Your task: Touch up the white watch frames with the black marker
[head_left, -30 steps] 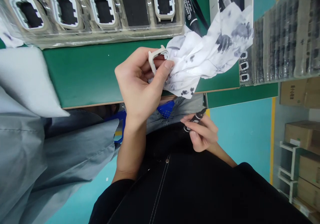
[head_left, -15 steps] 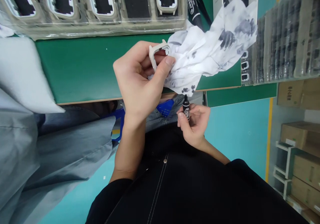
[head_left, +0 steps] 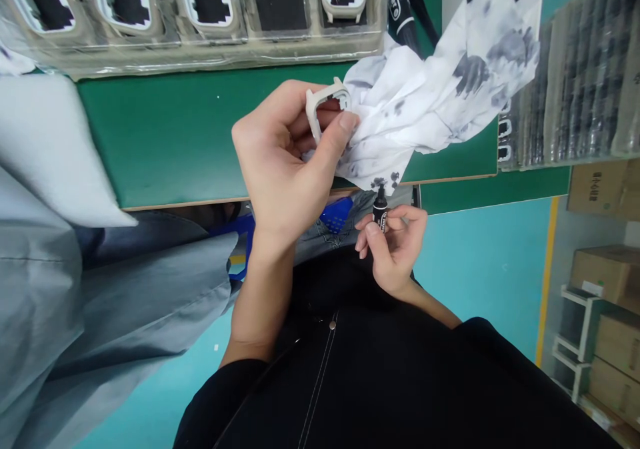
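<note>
A beige watch-case-like frame [head_left: 314,112] is pinched between the thumb and fingers of my left hand [head_left: 285,162], above the front edge of the green table [head_left: 165,142]. Beside it, a white cloth [head_left: 425,102] with black stains lies on the table, and its lower corner hangs over the edge. My right hand [head_left: 395,252], lower and to the right, holds a small black marker [head_left: 380,210] upright, its tip against or just in front of the stained cloth corner. The contact there is unclear.
A clear plastic tray [head_left: 200,52] with several similar frames lies at the back. Large black markers [head_left: 400,9] are right of it. Stacked trays [head_left: 575,95] stand at the right, with cardboard boxes [head_left: 607,272] below. A person's grey clothing [head_left: 150,302] is at the left.
The whole view has shifted slightly, with table and tray appearing further right. My right hand has tilted a little around the marker. My left hand keeps the same grip on the frame.
</note>
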`<action>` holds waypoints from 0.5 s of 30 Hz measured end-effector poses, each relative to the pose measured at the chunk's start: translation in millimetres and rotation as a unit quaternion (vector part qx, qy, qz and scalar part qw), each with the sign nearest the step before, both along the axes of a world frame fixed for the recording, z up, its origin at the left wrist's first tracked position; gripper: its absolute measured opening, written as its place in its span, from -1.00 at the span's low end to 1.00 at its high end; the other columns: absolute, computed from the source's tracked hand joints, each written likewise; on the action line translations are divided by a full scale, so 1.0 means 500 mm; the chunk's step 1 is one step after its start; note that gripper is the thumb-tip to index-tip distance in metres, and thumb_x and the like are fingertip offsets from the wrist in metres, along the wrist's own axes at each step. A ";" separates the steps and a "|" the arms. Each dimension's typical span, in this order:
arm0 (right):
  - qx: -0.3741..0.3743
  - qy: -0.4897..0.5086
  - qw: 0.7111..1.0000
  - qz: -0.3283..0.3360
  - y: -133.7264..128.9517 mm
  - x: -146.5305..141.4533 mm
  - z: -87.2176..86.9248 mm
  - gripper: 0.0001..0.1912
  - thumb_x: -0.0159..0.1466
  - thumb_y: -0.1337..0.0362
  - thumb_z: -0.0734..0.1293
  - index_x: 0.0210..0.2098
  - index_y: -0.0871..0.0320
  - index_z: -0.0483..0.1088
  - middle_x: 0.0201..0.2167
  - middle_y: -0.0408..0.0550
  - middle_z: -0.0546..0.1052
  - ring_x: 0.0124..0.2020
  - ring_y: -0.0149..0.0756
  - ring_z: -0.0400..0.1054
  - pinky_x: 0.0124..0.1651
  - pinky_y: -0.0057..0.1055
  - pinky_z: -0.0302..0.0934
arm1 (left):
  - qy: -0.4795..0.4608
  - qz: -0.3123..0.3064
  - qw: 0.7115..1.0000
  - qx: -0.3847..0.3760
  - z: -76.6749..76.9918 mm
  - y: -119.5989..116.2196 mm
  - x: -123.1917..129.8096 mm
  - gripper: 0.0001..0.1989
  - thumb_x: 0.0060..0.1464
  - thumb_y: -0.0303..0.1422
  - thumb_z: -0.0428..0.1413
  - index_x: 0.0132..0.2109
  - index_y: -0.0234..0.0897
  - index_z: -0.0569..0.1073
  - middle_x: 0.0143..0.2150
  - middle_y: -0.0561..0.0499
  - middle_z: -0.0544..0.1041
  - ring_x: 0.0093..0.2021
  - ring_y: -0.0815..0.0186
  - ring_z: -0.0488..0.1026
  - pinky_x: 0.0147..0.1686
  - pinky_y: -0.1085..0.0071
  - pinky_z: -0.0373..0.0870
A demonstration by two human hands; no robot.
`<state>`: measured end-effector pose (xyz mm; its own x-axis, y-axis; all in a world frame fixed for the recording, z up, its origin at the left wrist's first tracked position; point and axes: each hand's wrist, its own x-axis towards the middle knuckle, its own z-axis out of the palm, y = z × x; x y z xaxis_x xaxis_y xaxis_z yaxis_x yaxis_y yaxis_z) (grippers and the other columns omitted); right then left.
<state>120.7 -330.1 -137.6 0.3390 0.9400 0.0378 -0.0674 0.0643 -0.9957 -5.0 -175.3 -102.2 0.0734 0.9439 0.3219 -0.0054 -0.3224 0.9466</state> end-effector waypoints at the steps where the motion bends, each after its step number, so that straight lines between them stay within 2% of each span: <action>1: -0.005 -0.001 1.000 -0.002 0.001 -0.001 0.000 -0.69 0.58 0.15 0.46 0.07 -0.10 0.20 -0.26 -0.31 0.65 -0.58 -0.50 0.44 -0.61 -0.56 0.27 | 0.001 -0.001 1.000 -0.006 0.001 0.000 0.000 -0.74 0.37 -0.01 0.44 -0.06 0.01 0.61 -0.19 0.06 0.66 -0.10 0.13 0.77 -0.15 0.23 0.78; 3: -0.011 -0.001 1.000 -0.005 0.003 -0.002 0.001 -0.68 0.58 0.12 0.46 0.06 -0.10 0.20 -0.27 -0.31 0.66 -0.59 -0.49 0.44 -0.62 -0.56 0.27 | 0.001 -0.003 1.000 -0.006 0.001 -0.001 -0.001 -0.73 0.38 0.00 0.43 -0.04 0.00 0.61 -0.18 0.05 0.66 -0.09 0.11 0.76 -0.10 0.19 0.79; 9: -0.025 0.026 0.999 0.011 0.003 0.002 0.007 -0.70 0.59 0.16 0.45 0.07 -0.10 0.21 -0.29 -0.32 0.70 -0.61 -0.49 0.45 -0.62 -0.59 0.33 | 0.001 0.012 1.000 -0.002 0.005 -0.002 0.002 -0.73 0.36 0.01 0.45 -0.08 -0.01 0.64 -0.19 0.05 0.66 -0.19 0.16 0.71 -0.21 0.17 0.73; 13: -0.059 0.065 0.996 0.023 -0.001 0.007 0.020 -0.70 0.59 0.11 0.46 0.06 -0.09 0.22 -0.28 -0.31 0.73 -0.62 -0.48 0.49 -0.63 -0.59 0.35 | -0.011 0.020 1.000 0.011 0.010 0.003 0.004 -0.83 0.28 -0.07 0.50 -0.13 0.10 0.70 -0.25 0.02 0.67 -0.27 0.07 0.68 -0.39 0.07 0.70; 15: -0.079 0.085 0.993 0.027 -0.003 0.008 0.028 -0.69 0.59 0.07 0.46 0.07 -0.08 0.23 -0.26 -0.29 0.74 -0.62 -0.46 0.53 -0.65 -0.59 0.35 | -0.019 0.025 0.999 0.021 0.010 0.007 0.005 -0.86 0.23 -0.11 0.52 -0.15 0.16 0.72 -0.28 0.00 0.67 -0.30 0.01 0.66 -0.41 -0.04 0.71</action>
<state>124.8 -331.8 -123.8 0.2762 0.9468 -0.1650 -0.2341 -0.1003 -0.9670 -2.7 -171.8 -97.5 0.0133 0.9317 0.3630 -0.0248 -0.3626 0.9316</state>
